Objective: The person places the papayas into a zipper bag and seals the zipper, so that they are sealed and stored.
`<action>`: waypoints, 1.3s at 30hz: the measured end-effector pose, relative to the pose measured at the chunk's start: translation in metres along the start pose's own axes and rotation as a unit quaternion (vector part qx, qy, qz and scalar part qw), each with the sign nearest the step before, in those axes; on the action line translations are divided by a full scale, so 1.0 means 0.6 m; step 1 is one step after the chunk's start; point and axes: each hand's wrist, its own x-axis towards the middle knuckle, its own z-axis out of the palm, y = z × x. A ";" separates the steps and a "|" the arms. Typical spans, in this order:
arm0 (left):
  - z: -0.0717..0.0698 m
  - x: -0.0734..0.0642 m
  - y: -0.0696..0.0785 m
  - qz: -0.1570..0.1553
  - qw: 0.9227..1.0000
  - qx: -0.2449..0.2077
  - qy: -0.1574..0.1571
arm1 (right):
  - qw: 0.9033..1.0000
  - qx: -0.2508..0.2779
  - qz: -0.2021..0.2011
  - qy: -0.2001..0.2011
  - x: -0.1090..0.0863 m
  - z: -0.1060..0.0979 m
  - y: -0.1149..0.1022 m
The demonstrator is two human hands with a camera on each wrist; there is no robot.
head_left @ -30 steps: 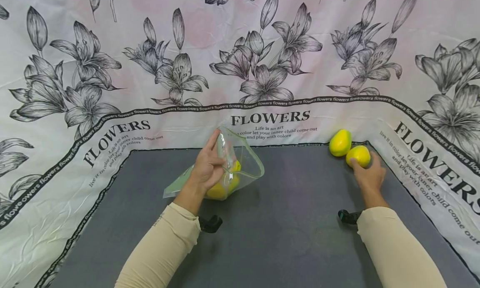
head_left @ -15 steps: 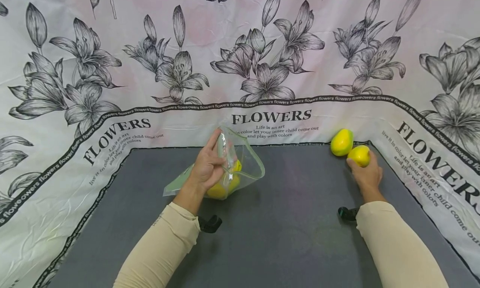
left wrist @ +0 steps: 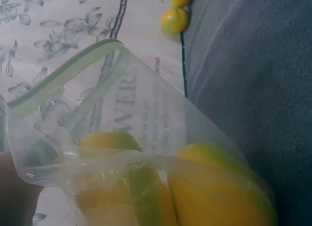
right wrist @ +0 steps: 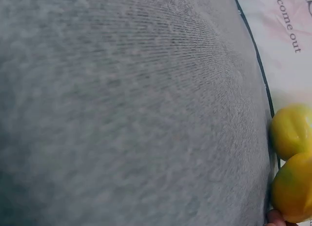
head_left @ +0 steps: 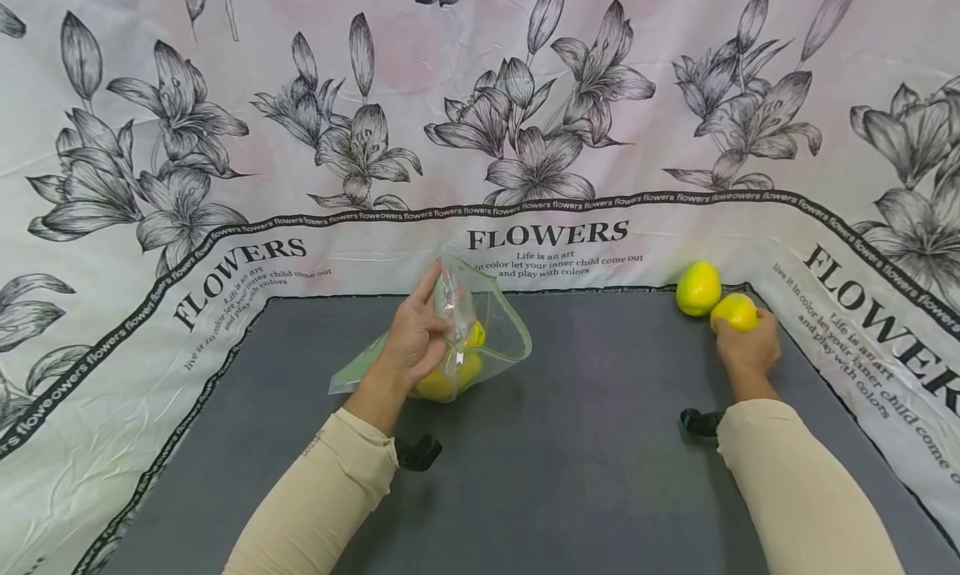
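Observation:
A clear zip bag with a green-edged mouth gapes to the right at the table's left-centre. My left hand pinches its film near the mouth, index finger pointing up along it. Inside the bag lie yellow-green mangoes, partly veiled by the plastic. At the back right corner my right hand grips a mango, thumb on its left side and fingers around the right. Another mango touches it from behind. In the right wrist view only a fingertip shows below the held mango.
Dark grey cloth covers the table. A white flower-printed sheet rises along the back and both sides, close behind the two loose mangoes. Black wrist straps sit on both forearms.
The head view has shifted slightly. My right hand stays at the nearer mango, with its fingers shifted a little around it. The left hand and the bag hold still.

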 end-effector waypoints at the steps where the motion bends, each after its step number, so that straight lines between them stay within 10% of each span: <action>1: 0.002 -0.001 0.000 -0.002 1.000 0.006 0.009 | 1.000 0.008 0.005 0.001 -0.001 -0.003 0.001; 10: 0.007 -0.006 0.017 -0.032 0.982 0.181 0.053 | 0.999 0.041 0.011 0.004 -0.021 -0.024 0.023; 18: -0.008 -0.017 0.051 -0.061 0.921 0.385 0.020 | 1.000 0.028 -0.008 -0.001 -0.036 -0.047 0.038; 27: -0.010 -0.019 0.059 -0.099 0.953 0.286 0.000 | 1.000 0.016 -0.018 -0.008 -0.043 -0.063 0.045; 39: -0.012 -0.023 0.061 -0.093 0.954 0.283 0.019 | 0.999 0.020 -0.021 -0.023 -0.066 -0.072 0.036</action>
